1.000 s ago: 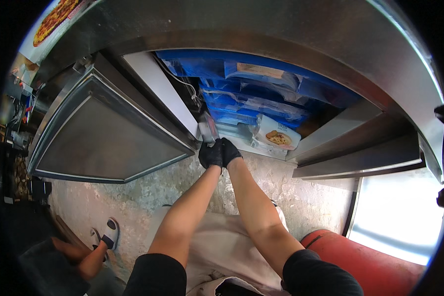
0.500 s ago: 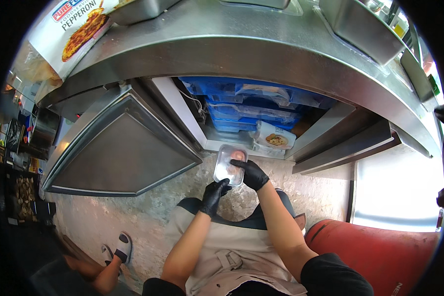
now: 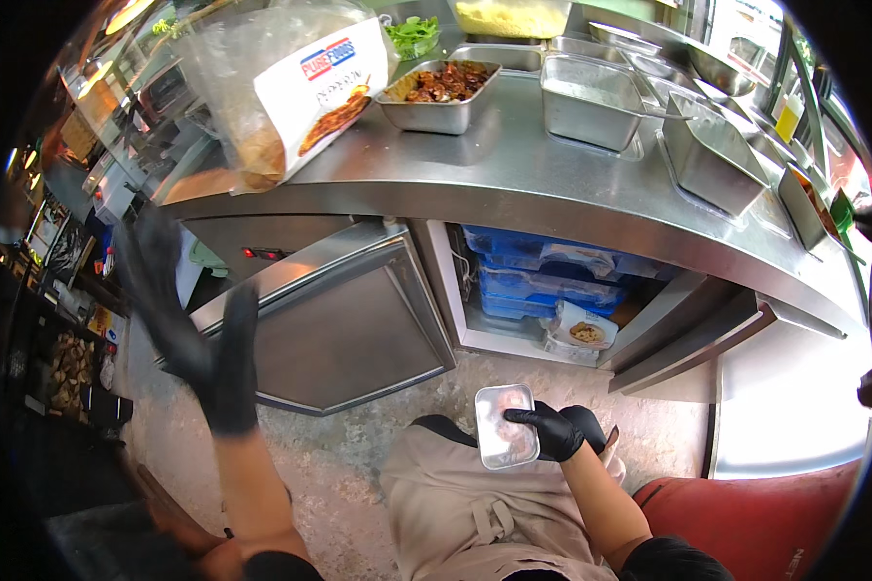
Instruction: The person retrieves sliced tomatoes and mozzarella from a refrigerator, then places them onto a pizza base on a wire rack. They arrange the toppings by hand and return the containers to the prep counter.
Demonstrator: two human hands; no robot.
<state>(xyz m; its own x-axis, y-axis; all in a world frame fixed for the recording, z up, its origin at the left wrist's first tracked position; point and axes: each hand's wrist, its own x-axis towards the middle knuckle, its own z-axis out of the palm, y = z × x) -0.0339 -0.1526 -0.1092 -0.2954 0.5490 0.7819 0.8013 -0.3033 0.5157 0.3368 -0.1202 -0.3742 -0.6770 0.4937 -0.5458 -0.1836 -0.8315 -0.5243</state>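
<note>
My right hand (image 3: 552,432), in a black glove, grips the side of a small clear plastic container (image 3: 506,445) with its thumb across the top. Something pinkish shows faintly inside; I cannot make out what. The container is above my lap, in front of the beige apron (image 3: 455,504). Far to the left, my gloved left hand (image 3: 199,339) is raised and smeared by motion. Its thumb stands apart from the fingers and it holds nothing. Behind it is the swung-out metal fridge door (image 3: 354,324).
Under the steel counter (image 3: 436,179), the open fridge holds blue crates (image 3: 552,281) and a white food pouch (image 3: 583,331). On the counter stand a large plastic bag (image 3: 310,87), a metal pan of chopped brown food (image 3: 446,97) and other steel pans. A red cylinder (image 3: 736,513) lies at right.
My left hand has let go of the container and swung up to the left. The right hand still holds it. The view has shifted left and up, showing more of the counter.
</note>
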